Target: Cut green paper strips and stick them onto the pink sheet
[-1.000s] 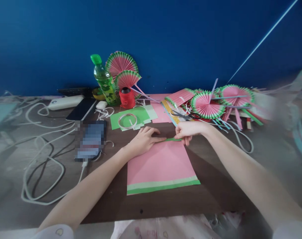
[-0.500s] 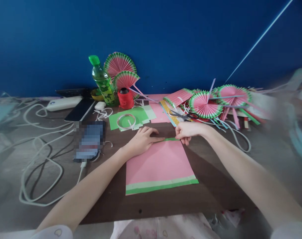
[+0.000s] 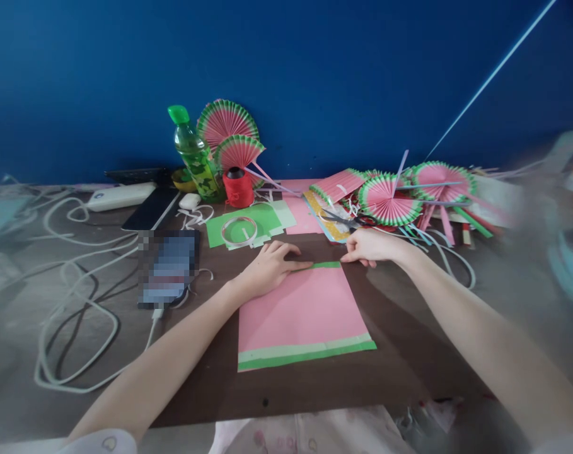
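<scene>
A pink paper sheet [image 3: 301,312] with green bands along its near and far edges lies on the brown table [image 3: 399,353] in front of me. My left hand [image 3: 270,268] rests flat on the sheet's far left part, fingers stretched along the far green strip [image 3: 326,265]. My right hand [image 3: 369,247] sits at the far right corner of the sheet, its fingertips pressed down on the table by the end of the strip.
Finished pink-and-green paper fans [image 3: 390,198] and scissors [image 3: 343,219] lie behind my right hand. Green paper with a tape roll [image 3: 239,230], a red thread spool [image 3: 237,187], a green bottle [image 3: 195,154], a phone [image 3: 169,266] and white cables [image 3: 73,315] fill the left.
My right hand has let go of the pinched far green edge and moved a little right, fingertips now down at the sheet's corner. The fold lies flatter. My left hand has stayed.
</scene>
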A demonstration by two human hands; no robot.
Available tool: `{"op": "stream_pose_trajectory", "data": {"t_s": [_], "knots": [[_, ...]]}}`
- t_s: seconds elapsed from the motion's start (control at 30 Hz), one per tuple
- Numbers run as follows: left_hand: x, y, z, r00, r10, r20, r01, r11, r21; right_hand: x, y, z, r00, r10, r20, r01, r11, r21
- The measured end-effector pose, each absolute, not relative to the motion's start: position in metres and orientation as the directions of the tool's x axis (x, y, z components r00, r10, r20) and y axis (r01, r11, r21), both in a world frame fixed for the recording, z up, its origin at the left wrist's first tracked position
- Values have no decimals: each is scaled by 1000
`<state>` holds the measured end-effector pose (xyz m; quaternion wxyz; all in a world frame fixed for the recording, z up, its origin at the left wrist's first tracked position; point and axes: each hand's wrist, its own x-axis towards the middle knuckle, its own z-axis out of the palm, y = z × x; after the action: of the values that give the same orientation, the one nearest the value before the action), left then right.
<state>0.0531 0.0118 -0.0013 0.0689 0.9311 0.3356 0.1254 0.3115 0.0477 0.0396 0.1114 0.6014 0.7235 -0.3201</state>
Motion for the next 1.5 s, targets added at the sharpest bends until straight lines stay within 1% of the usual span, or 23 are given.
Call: {"op": "stream_pose_trajectory", "data": {"t_s": [0.07, 0.1, 0.23, 0.27, 0.37, 0.57, 0.63, 0.7, 0.83, 0.9, 0.97, 1.1, 1.17, 1.3, 1.4, 1.43, 1.5], "knots": [[53, 12, -1, 743, 642, 186, 608, -765, 212, 316, 47, 43, -214, 823, -526, 957, 70, -281], [53, 12, -1, 743, 643, 184, 609, -764, 214, 316, 46, 45, -201, 848, -491, 962, 78, -260], [54, 12, -1, 744, 645, 172, 612, -762, 213, 296, 34, 49, -186, 960, -209, 965, 138, -225], [54, 12, -1, 745, 645, 171, 611, -763, 212, 289, 30, 47, -192, 966, -175, 963, 151, -221], [54, 11, 0, 748, 641, 172, 607, -765, 215, 272, 19, 38, -217, 963, -158, 970, 194, -148], [52, 11, -1, 731, 664, 161, 621, -744, 246, 280, 15, 27, -160, 970, -182, 987, 160, -18], [52, 12, -1, 725, 670, 161, 619, -736, 274, 287, 16, 28, -155, 969, -194, 987, 159, 7], [52, 13, 0, 712, 683, 167, 613, -719, 328, 292, 16, 29, -142, 969, -205, 989, 147, 9], [48, 18, 3, 685, 709, 167, 580, -670, 463, 298, 14, 27, -119, 974, -192, 993, 115, -35], [43, 23, 5, 681, 714, 164, 574, -659, 486, 300, 12, 24, -114, 979, -167, 992, 102, -74], [35, 28, 6, 667, 723, 178, 591, -660, 464, 303, 12, 21, -103, 985, -136, 990, 89, -107], [23, 37, 9, 602, 773, 200, 682, -628, 375, 308, 12, 16, -67, 994, -82, 989, 55, -139], [20, 39, 11, 579, 789, 206, 707, -612, 355, 308, 13, 15, -47, 998, -52, 986, 38, -164], [16, 41, 18, 557, 795, 240, 699, -605, 381, 305, 15, 15, -32, 999, -12, 975, 28, -222], [8, 44, 23, 453, 849, 273, 744, -528, 410, 305, 19, 19, -63, 998, -31, 963, 53, -264], [6, 46, 24, 407, 872, 273, 767, -489, 416, 304, 21, 21, -89, 995, -51, 953, 71, -295], [2, 49, 24, 351, 895, 274, 796, -439, 416, 301, 29, 27, -167, 982, -83, 910, 121, -398]]}}
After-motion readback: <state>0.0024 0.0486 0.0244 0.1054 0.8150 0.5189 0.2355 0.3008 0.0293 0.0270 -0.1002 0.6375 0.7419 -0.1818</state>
